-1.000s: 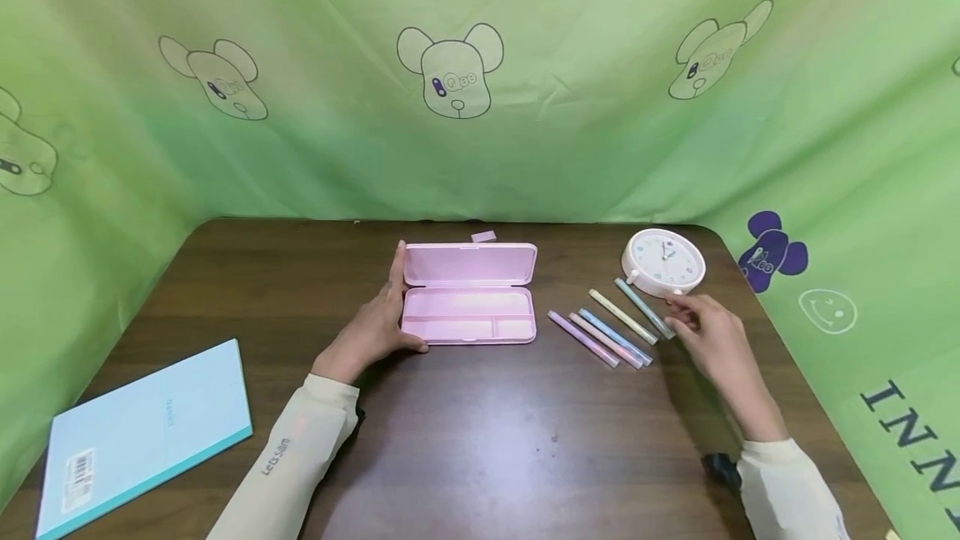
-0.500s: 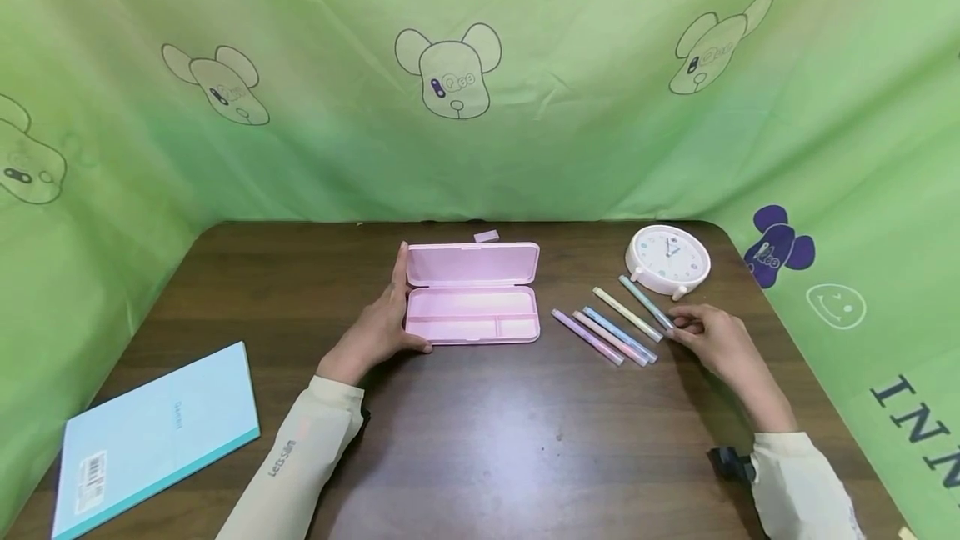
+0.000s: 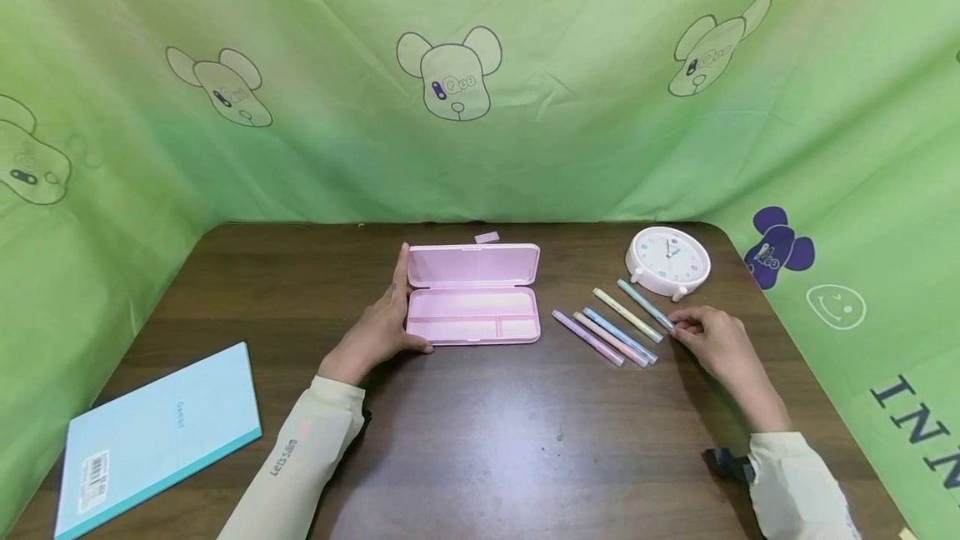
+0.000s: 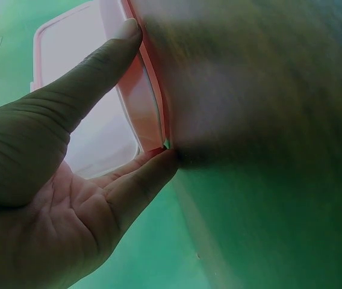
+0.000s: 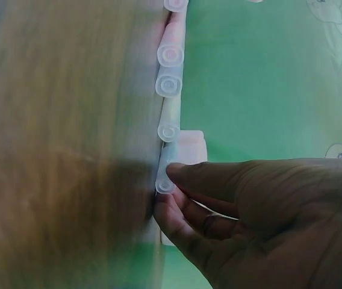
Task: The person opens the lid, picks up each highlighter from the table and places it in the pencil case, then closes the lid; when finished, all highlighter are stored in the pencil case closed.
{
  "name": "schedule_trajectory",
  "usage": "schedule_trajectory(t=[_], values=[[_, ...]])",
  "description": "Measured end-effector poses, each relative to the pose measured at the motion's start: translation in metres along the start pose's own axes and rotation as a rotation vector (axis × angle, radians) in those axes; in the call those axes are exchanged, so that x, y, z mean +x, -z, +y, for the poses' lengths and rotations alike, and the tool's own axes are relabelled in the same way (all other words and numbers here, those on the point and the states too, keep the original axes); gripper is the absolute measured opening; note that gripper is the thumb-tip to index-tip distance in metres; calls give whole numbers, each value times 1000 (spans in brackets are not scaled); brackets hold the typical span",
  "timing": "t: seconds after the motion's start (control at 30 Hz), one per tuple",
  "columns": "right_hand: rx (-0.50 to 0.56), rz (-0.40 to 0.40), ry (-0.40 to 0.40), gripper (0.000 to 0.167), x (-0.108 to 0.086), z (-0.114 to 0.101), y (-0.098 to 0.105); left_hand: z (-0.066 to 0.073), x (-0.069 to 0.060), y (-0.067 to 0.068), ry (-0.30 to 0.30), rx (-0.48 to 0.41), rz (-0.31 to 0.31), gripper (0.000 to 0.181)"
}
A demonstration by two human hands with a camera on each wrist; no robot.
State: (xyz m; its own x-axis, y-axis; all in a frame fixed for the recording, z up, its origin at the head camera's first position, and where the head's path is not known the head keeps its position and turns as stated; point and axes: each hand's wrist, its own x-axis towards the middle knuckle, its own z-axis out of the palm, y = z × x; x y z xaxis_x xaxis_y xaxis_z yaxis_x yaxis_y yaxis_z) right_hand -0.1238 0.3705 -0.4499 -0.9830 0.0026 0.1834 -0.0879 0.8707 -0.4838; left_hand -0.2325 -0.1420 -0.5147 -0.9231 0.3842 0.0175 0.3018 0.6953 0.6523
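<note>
An opened pink pencil case (image 3: 471, 302) lies in the middle of the table in the head view, its lid tilted up at the back. My left hand (image 3: 378, 327) holds its left end, thumb at the front edge and fingers along the lid's side. At the right, my right hand (image 3: 712, 340) pinches the near end of a teal marker (image 3: 641, 299) between thumb and index finger. That marker's clear end (image 5: 165, 185) shows between the fingertips in the right wrist view. Beside it lie a yellow marker (image 3: 626, 314), a blue marker (image 3: 619, 335), a pink marker (image 3: 609, 339) and a purple marker (image 3: 587, 337).
A round white clock (image 3: 668, 260) stands just behind the teal marker. At the left lies a light blue notebook (image 3: 161, 436). A small pink piece (image 3: 487, 237) sits behind the case's lid. Green printed cloth (image 3: 570, 148) hangs round the wooden table (image 3: 480, 440).
My right hand has come away from beside the clock, down to the teal marker, and now pinches its end. The left hand keeps its place on the pencil case.
</note>
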Motion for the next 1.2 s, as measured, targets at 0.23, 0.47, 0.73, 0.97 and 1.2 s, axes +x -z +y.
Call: schedule_trajectory(t=[0.23, 0.47, 0.73, 0.97, 1.2], values=[[65, 138, 93, 15, 1, -11, 0, 15, -8, 8, 1, -5, 0, 172], [149, 104, 254, 18, 25, -57, -22, 34, -17, 23, 23, 0, -7, 169], [210, -58, 320, 14, 53, -115, -59, 21, -8, 9, 17, -13, -17, 172], [301, -135, 389, 16, 73, -166, -95, 5, 3, 0, 52, -15, -14, 175], [309, -226, 421, 16, 84, -202, -117, 3, 2, -1, 76, -7, -26, 173]])
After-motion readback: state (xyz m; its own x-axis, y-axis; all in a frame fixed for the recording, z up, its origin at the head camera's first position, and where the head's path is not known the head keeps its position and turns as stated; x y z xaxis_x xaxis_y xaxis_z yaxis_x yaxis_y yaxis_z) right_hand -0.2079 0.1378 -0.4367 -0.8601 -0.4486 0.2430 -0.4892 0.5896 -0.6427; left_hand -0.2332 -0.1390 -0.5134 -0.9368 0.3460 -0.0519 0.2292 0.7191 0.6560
